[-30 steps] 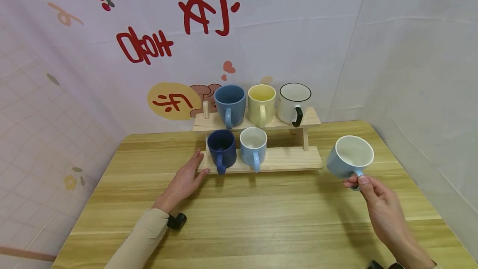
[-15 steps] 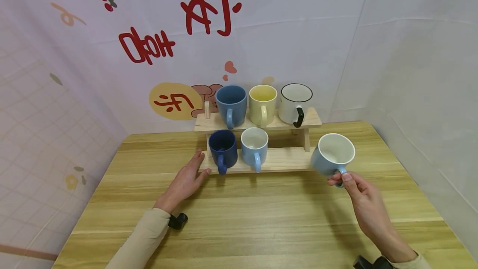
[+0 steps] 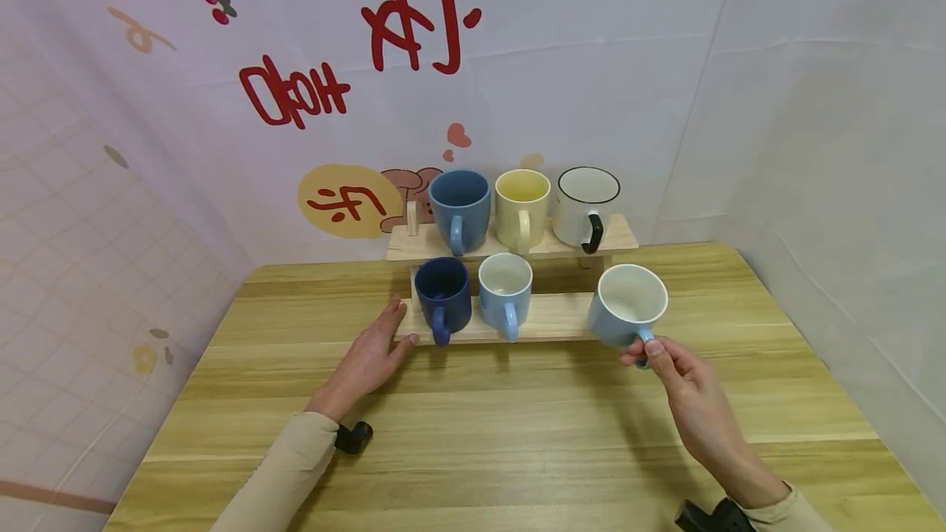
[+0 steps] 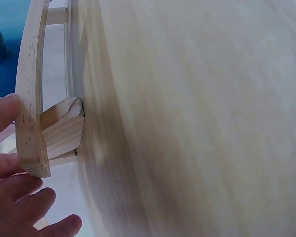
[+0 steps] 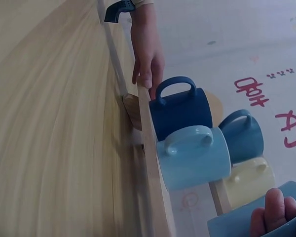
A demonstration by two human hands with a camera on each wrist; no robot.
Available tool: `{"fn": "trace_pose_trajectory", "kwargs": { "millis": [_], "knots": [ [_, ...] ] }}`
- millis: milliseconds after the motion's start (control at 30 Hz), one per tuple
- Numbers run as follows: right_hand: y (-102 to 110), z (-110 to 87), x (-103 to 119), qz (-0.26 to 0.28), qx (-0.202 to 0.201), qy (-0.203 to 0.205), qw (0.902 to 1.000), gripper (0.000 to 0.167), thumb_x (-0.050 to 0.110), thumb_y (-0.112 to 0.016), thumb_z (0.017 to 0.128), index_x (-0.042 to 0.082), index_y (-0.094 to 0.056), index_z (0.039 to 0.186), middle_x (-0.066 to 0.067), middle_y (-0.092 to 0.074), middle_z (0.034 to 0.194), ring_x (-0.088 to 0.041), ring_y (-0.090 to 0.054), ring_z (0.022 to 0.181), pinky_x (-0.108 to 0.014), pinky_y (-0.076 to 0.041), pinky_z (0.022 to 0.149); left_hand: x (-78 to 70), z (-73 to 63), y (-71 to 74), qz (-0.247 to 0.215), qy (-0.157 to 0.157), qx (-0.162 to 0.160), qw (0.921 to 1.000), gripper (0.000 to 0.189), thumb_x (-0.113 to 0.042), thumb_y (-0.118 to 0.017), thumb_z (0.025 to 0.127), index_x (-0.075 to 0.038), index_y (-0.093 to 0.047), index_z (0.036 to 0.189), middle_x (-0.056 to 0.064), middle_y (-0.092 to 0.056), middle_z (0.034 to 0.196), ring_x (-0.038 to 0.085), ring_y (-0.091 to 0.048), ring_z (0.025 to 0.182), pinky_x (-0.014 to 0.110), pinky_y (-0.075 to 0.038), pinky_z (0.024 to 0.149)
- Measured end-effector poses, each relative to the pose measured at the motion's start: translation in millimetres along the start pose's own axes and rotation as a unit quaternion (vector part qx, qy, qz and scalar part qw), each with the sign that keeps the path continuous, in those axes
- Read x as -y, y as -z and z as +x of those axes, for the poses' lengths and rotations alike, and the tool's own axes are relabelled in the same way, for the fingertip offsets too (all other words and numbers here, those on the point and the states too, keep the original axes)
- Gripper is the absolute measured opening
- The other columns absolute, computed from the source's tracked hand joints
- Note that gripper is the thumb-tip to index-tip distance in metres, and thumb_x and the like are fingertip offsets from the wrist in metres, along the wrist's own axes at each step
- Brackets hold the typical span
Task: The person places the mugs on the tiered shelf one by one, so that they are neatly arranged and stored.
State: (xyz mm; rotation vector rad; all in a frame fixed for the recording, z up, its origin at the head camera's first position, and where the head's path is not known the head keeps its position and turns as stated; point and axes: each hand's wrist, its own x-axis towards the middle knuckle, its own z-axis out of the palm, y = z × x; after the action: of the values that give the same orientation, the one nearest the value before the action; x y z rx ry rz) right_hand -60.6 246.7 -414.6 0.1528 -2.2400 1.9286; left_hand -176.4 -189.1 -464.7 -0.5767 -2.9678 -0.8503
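Observation:
In the head view my right hand (image 3: 691, 388) pinches a light blue mug (image 3: 624, 314) by its handle (image 3: 645, 349). The mug is upright, white inside, and overlaps the right end of the lower shelf (image 3: 562, 317) of a wooden mug rack. My left hand (image 3: 365, 364) holds the left end of that shelf, thumb at the front edge; the left wrist view shows thumb and fingers (image 4: 34, 205) at the board's end. Beside that hand on the lower shelf stand a dark blue mug (image 3: 443, 298) and a smaller light blue mug (image 3: 506, 294).
On the upper shelf (image 3: 402, 246) stand a blue mug (image 3: 460, 208), a yellow mug (image 3: 522, 208) and a white mug with a black handle (image 3: 584, 208). A wooden table (image 3: 473, 450) supports the rack. Behind it hangs a printed white cloth (image 3: 591, 64).
My right hand has carried the light blue mug leftward, from right of the rack to the right end of the lower shelf. The left hand has stayed at the shelf's left end.

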Motion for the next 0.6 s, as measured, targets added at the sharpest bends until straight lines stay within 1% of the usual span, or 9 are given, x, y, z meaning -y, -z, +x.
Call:
{"fn": "trace_pose_trajectory", "kwargs": {
  "millis": [200,367,600],
  "knots": [
    [-9,4.4,-3,0.014,0.005,-0.003,0.9999,0.035,0.015,-0.045,0.112,-0.015,-0.063,0.113,-0.016,-0.075,0.098,-0.012,-0.065,0.102,-0.022,-0.043,0.095,1.1,0.1,-0.8,0.002,-0.005,-0.002,1.0,0.068,-0.033,-0.059,0.107,0.007,-0.035,0.157,0.025,-0.027,0.166,0.043,-0.035,0.148,0.059,-0.035,0.116],
    [-15,8.1,-7,0.002,0.014,-0.009,0.9999,0.037,0.019,-0.045,0.113,-0.013,-0.064,0.113,-0.013,-0.075,0.098,-0.012,-0.065,0.102,-0.021,-0.041,0.096,2.2,0.3,-1.5,0.001,-0.003,0.001,1.0,0.069,-0.035,-0.058,0.108,0.006,-0.035,0.158,0.024,-0.026,0.166,0.043,-0.035,0.148,0.059,-0.035,0.116],
    [-24,14.4,-13,-0.004,0.018,-0.013,0.9997,0.038,0.022,-0.045,0.113,-0.011,-0.065,0.113,-0.024,-0.073,0.1,-0.013,-0.066,0.101,-0.021,-0.042,0.096,2.6,-0.4,-1.8,0.001,-0.001,0.001,1.0,0.069,-0.035,-0.057,0.108,0.006,-0.034,0.158,0.024,-0.025,0.167,0.043,-0.033,0.149,0.059,-0.034,0.117]
  ]
}}
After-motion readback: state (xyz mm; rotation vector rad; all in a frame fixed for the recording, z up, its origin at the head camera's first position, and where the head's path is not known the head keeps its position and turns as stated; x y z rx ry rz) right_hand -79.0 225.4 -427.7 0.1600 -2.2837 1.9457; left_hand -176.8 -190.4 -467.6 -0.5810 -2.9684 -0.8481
